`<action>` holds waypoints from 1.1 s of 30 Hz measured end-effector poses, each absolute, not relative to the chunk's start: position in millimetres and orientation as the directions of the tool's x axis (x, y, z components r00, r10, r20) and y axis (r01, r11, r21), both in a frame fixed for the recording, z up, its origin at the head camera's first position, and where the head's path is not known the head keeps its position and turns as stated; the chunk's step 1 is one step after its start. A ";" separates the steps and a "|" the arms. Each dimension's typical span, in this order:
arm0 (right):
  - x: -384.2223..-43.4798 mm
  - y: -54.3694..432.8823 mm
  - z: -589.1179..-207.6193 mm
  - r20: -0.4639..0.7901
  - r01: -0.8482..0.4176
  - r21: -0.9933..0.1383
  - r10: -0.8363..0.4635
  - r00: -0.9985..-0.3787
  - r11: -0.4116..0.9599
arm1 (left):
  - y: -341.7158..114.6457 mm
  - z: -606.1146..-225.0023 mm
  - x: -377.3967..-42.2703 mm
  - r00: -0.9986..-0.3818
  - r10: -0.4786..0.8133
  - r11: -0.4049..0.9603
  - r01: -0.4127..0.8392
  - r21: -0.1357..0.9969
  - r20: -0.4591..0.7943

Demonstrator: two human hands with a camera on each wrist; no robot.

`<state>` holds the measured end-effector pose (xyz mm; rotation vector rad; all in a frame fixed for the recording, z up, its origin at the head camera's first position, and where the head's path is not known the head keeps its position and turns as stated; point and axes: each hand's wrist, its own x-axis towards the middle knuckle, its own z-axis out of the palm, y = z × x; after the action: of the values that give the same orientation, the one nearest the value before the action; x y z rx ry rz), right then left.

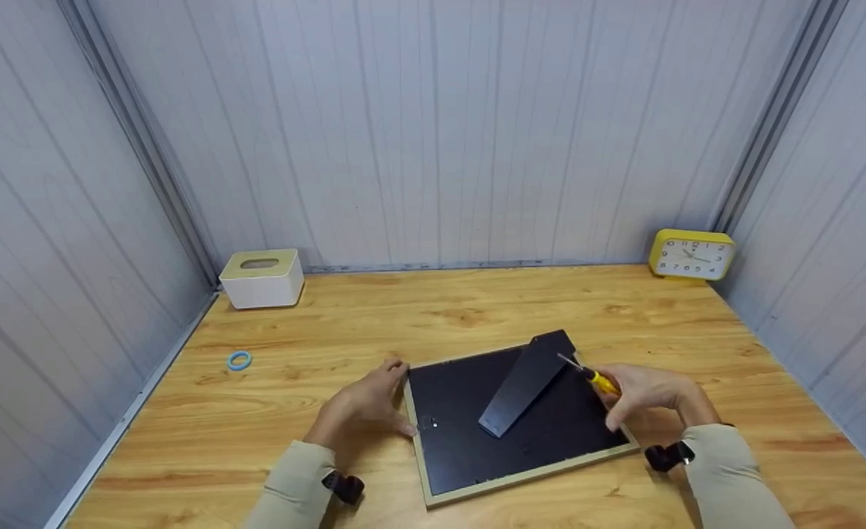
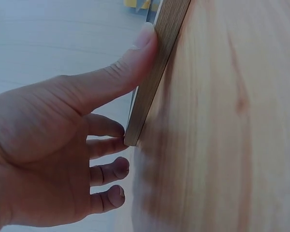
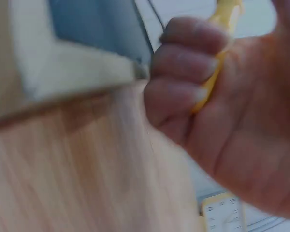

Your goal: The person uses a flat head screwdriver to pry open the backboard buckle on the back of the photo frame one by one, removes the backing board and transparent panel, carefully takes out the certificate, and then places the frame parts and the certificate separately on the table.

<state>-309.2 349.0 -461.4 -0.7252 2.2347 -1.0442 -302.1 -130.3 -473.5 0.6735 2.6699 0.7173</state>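
A picture frame with a light wood border lies face down, its black back and black support leg showing. At its left side, my left hand holds the border. The left thumb presses the wooden edge while fingertips touch the far corner in the left wrist view. Beside the frame's right edge, my right hand grips a screwdriver with a yellow and black handle. Its shaft points up and left over the leg's wide end. Curled fingers cover much of the handle in the right wrist view.
A blue ring lies on the wooden table at left. Toward the back left stands a white tissue box with a wooden top. A yellow clock stands at the back right. Panelled walls enclose the table's back and sides.
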 end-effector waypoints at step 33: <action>-309.5 333.5 -474.1 -0.214 -0.228 -0.672 -0.479 -0.851 0.705 | -129.8 -446.3 -283.4 -0.927 0.334 0.913 0.273 0.303 -0.170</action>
<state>-309.5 333.5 -474.1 -0.5498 2.5396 -0.9289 -283.4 -129.8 -446.3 0.4586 2.8569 0.4063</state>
